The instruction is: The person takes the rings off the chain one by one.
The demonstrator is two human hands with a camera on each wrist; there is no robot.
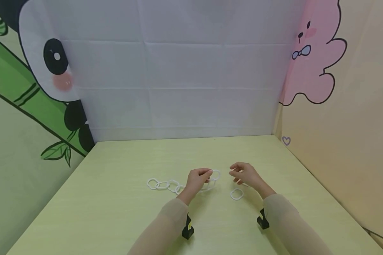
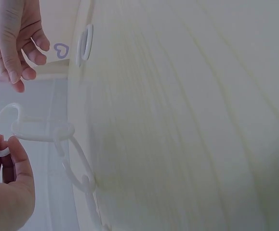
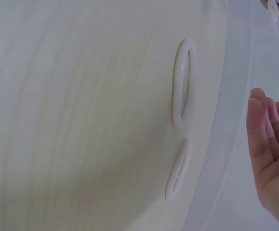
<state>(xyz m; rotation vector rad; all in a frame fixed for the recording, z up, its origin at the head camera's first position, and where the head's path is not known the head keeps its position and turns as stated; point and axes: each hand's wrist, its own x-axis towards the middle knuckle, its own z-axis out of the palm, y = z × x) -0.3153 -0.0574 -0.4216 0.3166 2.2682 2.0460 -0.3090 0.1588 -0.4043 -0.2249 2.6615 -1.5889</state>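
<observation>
My left hand (image 1: pixel 198 181) pinches the end link (image 2: pixel 6 115) of a white plastic chain (image 1: pixel 162 185) between thumb and fingertips. The links nearest that hand hang from it above the table, while the rest of the chain runs left along the tabletop, partly hidden behind the wrist. To the right, my right hand (image 1: pixel 246 174) hovers with relaxed, slightly bent fingers and nothing in them. Below it lies a loose white link (image 1: pixel 237 194). A second loose link (image 3: pixel 179 169) rests near the first in the right wrist view, mostly covered by the right hand in the head view.
The pale yellow table (image 1: pixel 115 219) reaches back to a hanging white cloth (image 1: pixel 185 88). Painted walls stand on both sides, with a panda (image 1: pixel 38 53) at left and a pink bear (image 1: pixel 319 71) at right. Black wrist mounts (image 1: pixel 187 229) sit under both sleeves.
</observation>
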